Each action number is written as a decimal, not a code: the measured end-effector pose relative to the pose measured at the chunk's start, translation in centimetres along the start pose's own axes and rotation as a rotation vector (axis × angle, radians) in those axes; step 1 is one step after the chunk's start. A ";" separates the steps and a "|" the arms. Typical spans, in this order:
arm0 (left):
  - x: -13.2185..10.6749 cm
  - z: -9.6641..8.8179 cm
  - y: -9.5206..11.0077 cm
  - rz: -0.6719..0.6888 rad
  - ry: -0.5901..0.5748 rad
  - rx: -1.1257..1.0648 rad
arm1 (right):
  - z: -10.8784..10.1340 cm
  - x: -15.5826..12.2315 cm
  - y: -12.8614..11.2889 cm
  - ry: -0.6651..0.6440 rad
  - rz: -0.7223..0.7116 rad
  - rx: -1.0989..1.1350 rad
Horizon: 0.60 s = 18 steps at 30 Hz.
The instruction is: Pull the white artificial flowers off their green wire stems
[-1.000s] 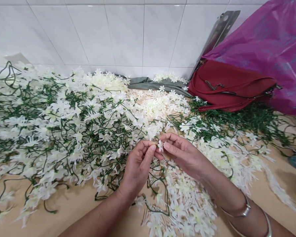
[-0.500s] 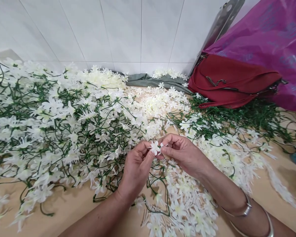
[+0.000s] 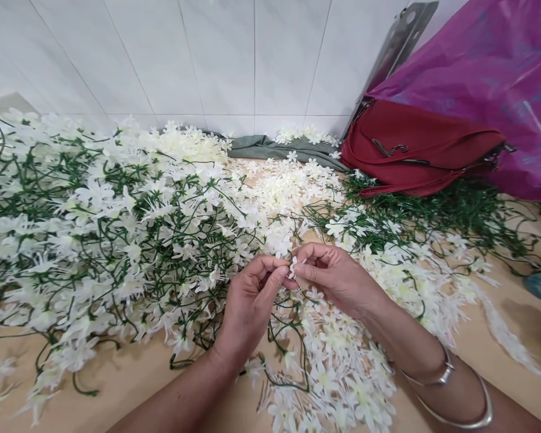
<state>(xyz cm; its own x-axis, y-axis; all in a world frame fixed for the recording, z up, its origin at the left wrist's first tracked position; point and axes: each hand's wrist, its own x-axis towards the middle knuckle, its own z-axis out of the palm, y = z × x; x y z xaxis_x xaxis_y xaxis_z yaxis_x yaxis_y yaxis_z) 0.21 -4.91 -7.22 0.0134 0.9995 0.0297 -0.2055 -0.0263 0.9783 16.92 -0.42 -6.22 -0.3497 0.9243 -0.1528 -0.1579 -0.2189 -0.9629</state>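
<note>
Both hands meet above the tan table (image 3: pixel 130 385) — left hand (image 3: pixel 250 307) and right hand (image 3: pixel 338 279) pinch one small white artificial flower (image 3: pixel 293 264) between their fingers, amid heaped green-stemmed white flower garlands (image 3: pixel 117 228).

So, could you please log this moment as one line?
left hand: pinches white flower | right hand: pinches same flower | table: flower sprays

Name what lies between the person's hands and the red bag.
Head view: a tangle of green stems with scattered white blooms lies between the red bag and the left hand and right hand, which pinch a small flower.
</note>
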 end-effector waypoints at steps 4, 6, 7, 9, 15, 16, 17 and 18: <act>0.0 -0.1 -0.1 0.000 -0.023 -0.007 | 0.3 0.0 0.1 0.010 -0.035 0.000; 0.0 -0.2 0.0 0.001 -0.036 -0.018 | 0.5 0.0 0.1 -0.005 -0.040 0.010; 0.0 -0.2 0.0 0.005 -0.041 -0.016 | 0.5 0.0 0.0 -0.019 -0.038 0.013; 0.0 -0.3 0.2 0.017 -0.046 -0.007 | 0.7 0.1 0.0 -0.047 -0.031 0.017; -0.1 -0.3 0.6 0.032 -0.093 0.013 | 0.7 0.0 -0.4 -0.099 0.015 0.050; -0.2 -0.3 0.6 0.032 -0.109 0.015 | 0.5 -0.1 -0.6 -0.113 0.024 0.056; -0.4 -0.3 0.7 0.038 -0.122 0.029 | 0.3 -0.1 -0.8 -0.122 0.022 0.059; -0.6 -0.3 0.8 0.052 -0.135 0.058 | 0.0 -0.1 -1.0 -0.117 0.003 0.057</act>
<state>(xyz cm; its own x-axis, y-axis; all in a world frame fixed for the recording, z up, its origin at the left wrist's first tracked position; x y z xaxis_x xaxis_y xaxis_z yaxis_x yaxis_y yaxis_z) -0.27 -5.53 -6.56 0.1366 0.9851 0.1046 -0.1530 -0.0834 0.9847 17.14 -0.31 -5.23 -0.4551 0.8816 -0.1251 -0.2077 -0.2417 -0.9479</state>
